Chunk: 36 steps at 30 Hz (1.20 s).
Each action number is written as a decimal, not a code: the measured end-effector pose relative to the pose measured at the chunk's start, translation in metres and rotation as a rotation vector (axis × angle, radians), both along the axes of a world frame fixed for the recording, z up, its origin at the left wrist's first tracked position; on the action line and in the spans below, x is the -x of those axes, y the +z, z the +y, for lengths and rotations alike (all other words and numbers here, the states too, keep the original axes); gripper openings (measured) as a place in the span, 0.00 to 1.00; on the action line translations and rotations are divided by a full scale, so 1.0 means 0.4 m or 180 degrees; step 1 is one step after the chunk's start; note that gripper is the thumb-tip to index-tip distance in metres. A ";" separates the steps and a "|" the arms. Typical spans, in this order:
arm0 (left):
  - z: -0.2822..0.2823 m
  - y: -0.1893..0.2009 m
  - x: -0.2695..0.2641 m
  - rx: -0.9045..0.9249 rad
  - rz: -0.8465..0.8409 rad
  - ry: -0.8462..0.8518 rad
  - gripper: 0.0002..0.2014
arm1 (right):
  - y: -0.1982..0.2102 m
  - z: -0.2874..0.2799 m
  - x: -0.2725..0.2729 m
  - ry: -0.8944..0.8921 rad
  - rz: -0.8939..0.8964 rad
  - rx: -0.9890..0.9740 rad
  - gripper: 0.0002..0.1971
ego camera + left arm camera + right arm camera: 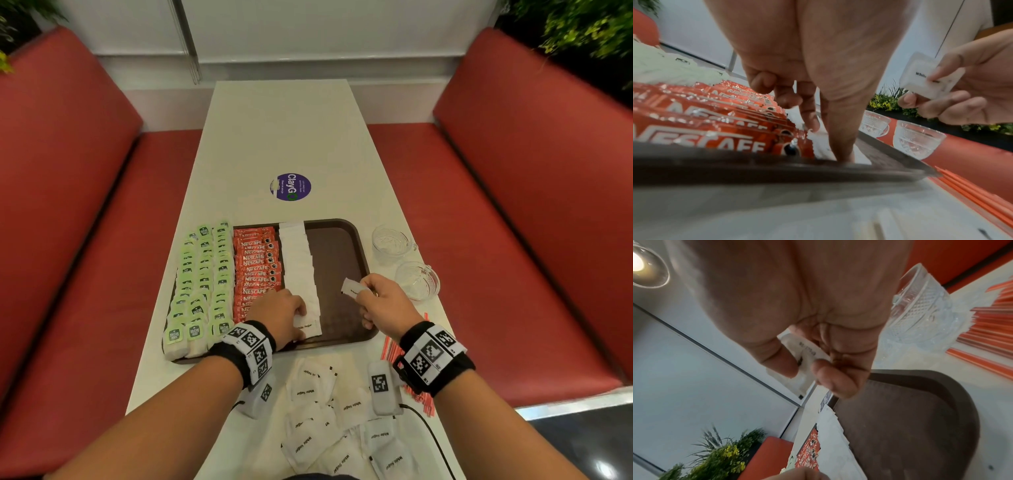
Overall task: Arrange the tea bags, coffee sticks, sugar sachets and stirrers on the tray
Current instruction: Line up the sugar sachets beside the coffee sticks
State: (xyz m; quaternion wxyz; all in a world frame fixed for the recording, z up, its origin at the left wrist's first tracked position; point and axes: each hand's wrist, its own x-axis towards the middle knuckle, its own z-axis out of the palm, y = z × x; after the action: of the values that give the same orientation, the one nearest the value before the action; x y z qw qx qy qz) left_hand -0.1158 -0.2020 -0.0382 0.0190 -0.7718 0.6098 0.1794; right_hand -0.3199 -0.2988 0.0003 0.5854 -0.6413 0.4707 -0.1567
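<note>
A brown tray (pixel 339 260) holds rows of green tea bags (pixel 202 274), red coffee sticks (pixel 257 263) and a column of white sugar sachets (pixel 298 260). My left hand (pixel 299 313) lies at the near end of that column. Thumb and index finger pinch the nearest sugar sachet (pixel 819 138) just behind the tray rim (pixel 777 167). My right hand (pixel 363 291) hovers over the bare right part of the tray (pixel 900 418), pinching one sugar sachet (pixel 351 287) between thumb and fingers. Red stirrers (pixel 390 347) lie on the table under my right wrist.
Several loose sugar sachets (pixel 329 421) are scattered on the table in front of the tray. Two glass cups (pixel 392 241) (pixel 418 281) stand right of the tray. A purple sticker (pixel 291 187) lies beyond it. Red benches (pixel 68 205) flank the table.
</note>
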 end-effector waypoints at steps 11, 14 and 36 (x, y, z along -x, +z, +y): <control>-0.004 0.040 -0.010 0.0400 0.0769 -0.0027 0.23 | 0.000 0.021 -0.034 0.0571 0.0464 0.0478 0.04; 0.003 0.077 -0.004 0.0839 0.1359 -0.0003 0.15 | -0.004 0.025 -0.054 0.0687 0.0461 0.0426 0.05; 0.038 -0.028 0.018 0.0562 0.0159 0.0485 0.22 | -0.082 0.024 -0.145 0.1719 0.1959 0.0907 0.15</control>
State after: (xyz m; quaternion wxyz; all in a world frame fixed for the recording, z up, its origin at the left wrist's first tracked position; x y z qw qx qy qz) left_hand -0.1230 -0.1868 -0.0494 -0.0779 -0.8099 0.5630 0.1451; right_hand -0.2619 -0.2892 -0.0324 0.3434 -0.8326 0.4123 0.1372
